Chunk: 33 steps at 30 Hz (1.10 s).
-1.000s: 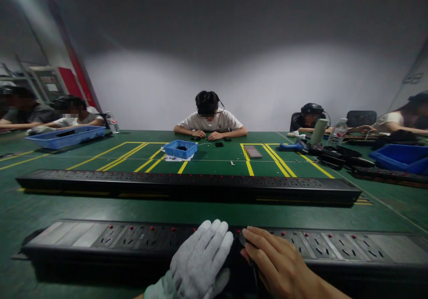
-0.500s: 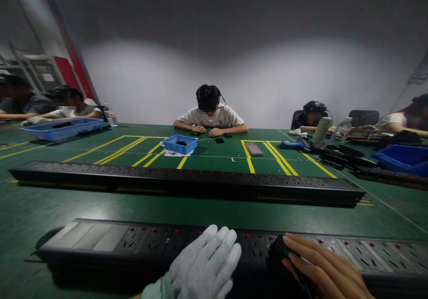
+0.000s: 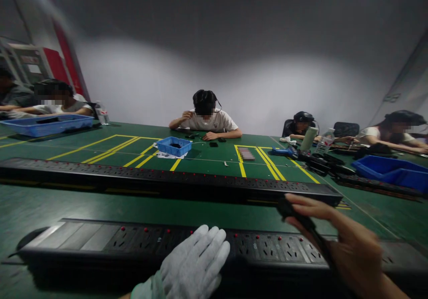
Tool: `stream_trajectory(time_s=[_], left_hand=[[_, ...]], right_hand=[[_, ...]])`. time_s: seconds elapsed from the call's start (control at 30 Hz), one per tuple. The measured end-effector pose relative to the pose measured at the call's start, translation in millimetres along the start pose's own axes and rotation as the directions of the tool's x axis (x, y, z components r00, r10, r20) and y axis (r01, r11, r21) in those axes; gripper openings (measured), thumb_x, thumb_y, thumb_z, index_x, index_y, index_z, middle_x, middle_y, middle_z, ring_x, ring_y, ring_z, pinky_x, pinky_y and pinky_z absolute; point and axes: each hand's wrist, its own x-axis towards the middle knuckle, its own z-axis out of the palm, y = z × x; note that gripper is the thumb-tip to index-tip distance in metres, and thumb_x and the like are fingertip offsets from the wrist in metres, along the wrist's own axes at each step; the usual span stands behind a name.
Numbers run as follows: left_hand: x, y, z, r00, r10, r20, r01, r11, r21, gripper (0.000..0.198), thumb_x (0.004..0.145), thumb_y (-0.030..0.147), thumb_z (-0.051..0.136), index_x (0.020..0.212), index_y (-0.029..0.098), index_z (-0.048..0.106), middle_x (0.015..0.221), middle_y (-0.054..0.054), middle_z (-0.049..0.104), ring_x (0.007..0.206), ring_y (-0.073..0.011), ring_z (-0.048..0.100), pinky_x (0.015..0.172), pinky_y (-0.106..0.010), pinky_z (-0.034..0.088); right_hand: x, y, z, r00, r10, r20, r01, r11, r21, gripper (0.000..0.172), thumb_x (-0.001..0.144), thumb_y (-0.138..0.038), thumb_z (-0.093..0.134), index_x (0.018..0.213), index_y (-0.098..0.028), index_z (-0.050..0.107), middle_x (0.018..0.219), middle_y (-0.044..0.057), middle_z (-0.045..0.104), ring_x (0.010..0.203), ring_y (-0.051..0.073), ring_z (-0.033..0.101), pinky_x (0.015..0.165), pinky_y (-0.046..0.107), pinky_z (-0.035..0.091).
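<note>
A long black power strip [image 3: 132, 245] with red lights and rows of sockets lies across the near side of the table. My left hand [image 3: 192, 263], in a white glove, rests on it with its fingers stretched out flat. Bare and raised above the strip's right part, my right hand [image 3: 347, 236] is closed around a black plug [image 3: 287, 207], whose dark cord [image 3: 323, 241] runs down past the palm. The plug is clear of the sockets, and its pins cannot be seen.
Beyond the near strip lies a second black power strip [image 3: 187, 183]. Farther off are a small blue bin [image 3: 174, 147], a blue tray [image 3: 50, 125] and a larger blue bin [image 3: 391, 169]. A person [image 3: 207, 116] sits opposite; others sit at both sides.
My right hand has lifted the plug up off the strip's sockets. My left hand stays flat on the strip. The person opposite has raised one hand.
</note>
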Motion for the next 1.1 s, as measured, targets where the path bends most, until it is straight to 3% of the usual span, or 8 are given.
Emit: stream_trajectory(time_s=[0.03, 0.13, 0.23, 0.3, 0.5, 0.7, 0.83, 1.1], left_hand=[[0, 1, 1.0, 1.0, -0.008, -0.017, 0.008, 1.0, -0.001, 0.031, 0.095, 0.02, 0.048, 0.117, 0.009, 0.067, 0.119, -0.012, 0.068, 0.119, -0.0239, 0.059, 0.117, -0.043, 0.03], [0, 3, 2.8, 0.998, -0.021, -0.059, 0.021, 1.0, -0.001, 0.029, 0.092, 0.018, 0.051, 0.114, 0.008, 0.068, 0.118, -0.012, 0.068, 0.12, -0.0244, 0.059, 0.117, -0.043, 0.032], [-1, 3, 1.8, 0.998, -0.016, -0.059, 0.017, 1.0, 0.019, 0.03, 0.094, 0.02, 0.049, 0.114, 0.009, 0.068, 0.118, -0.012, 0.069, 0.119, -0.0238, 0.06, 0.115, -0.043, 0.035], [-2, 2, 1.2, 0.999, -0.007, -0.044, 0.009, 1.0, 0.03, 0.031, 0.096, 0.021, 0.047, 0.116, 0.009, 0.067, 0.119, -0.011, 0.069, 0.117, -0.0237, 0.061, 0.113, -0.042, 0.038], [-7, 3, 9.8, 0.997, -0.015, -0.069, 0.02, 0.998, 0.063, 0.031, 0.098, 0.021, 0.043, 0.115, 0.01, 0.067, 0.114, -0.011, 0.07, 0.109, -0.0211, 0.065, 0.115, -0.042, 0.036], [-8, 4, 9.7, 0.996, -0.032, -0.088, 0.036, 0.999, 0.04, 0.031, 0.098, 0.02, 0.044, 0.118, 0.008, 0.065, 0.118, -0.013, 0.068, 0.113, -0.0224, 0.064, 0.112, -0.042, 0.04], [-10, 3, 5.2, 1.0, -0.018, -0.007, 0.019, 1.0, 0.023, 0.034, 0.099, 0.021, 0.043, 0.125, 0.009, 0.061, 0.129, -0.015, 0.063, 0.116, -0.0231, 0.062, 0.11, -0.042, 0.042], [-7, 6, 2.0, 0.999, -0.041, 0.001, 0.041, 0.999, 0.017, 0.035, 0.097, 0.025, 0.048, 0.125, 0.009, 0.062, 0.127, -0.013, 0.064, 0.121, -0.0233, 0.058, 0.113, -0.041, 0.037]], right_hand=[[0, -8, 5, 0.998, -0.036, 0.058, 0.03, 0.995, 0.1, 0.009, 0.092, -0.031, 0.067, 0.1, -0.026, 0.067, 0.104, 0.002, 0.076, 0.089, 0.018, 0.076, 0.083, 0.026, 0.062], [-7, -29, 32, 0.982, 0.021, 0.189, -0.08, 0.947, 0.312, 0.01, 0.091, -0.032, 0.069, 0.096, -0.023, 0.066, 0.096, 0.001, 0.078, 0.085, 0.017, 0.076, 0.077, 0.022, 0.062], [-17, -34, 59, 0.953, 0.117, 0.281, -0.219, 0.905, 0.366, 0.018, 0.09, -0.039, 0.07, 0.096, -0.022, 0.066, 0.095, 0.002, 0.078, 0.082, 0.017, 0.076, 0.073, 0.022, 0.062], [-21, -32, 69, 0.949, 0.123, 0.289, -0.224, 0.91, 0.35, 0.017, 0.091, -0.038, 0.068, 0.097, -0.023, 0.066, 0.094, 0.002, 0.077, 0.082, 0.017, 0.076, 0.073, 0.022, 0.061], [-19, -36, 75, 0.949, -0.035, 0.314, -0.058, 0.957, 0.284, 0.009, 0.096, -0.026, 0.061, 0.101, -0.021, 0.065, 0.097, 0.004, 0.077, 0.088, 0.018, 0.076, 0.078, 0.023, 0.061], [-31, -48, 76, 0.957, -0.281, 0.072, 0.274, 0.957, 0.09, 0.021, 0.094, -0.008, 0.055, 0.112, -0.012, 0.063, 0.105, 0.012, 0.076, 0.098, 0.019, 0.074, 0.088, 0.024, 0.06], [-35, -47, 68, 0.946, -0.323, -0.007, 0.323, 0.945, 0.056, 0.021, 0.093, -0.007, 0.057, 0.111, -0.014, 0.063, 0.104, 0.011, 0.076, 0.097, 0.018, 0.074, 0.091, 0.022, 0.058], [-53, -44, 68, 0.919, -0.38, 0.105, 0.372, 0.924, 0.086, 0.031, 0.092, 0.001, 0.047, 0.116, -0.008, 0.063, 0.118, 0.014, 0.071, 0.12, 0.021, 0.062, 0.101, 0.028, 0.053]])
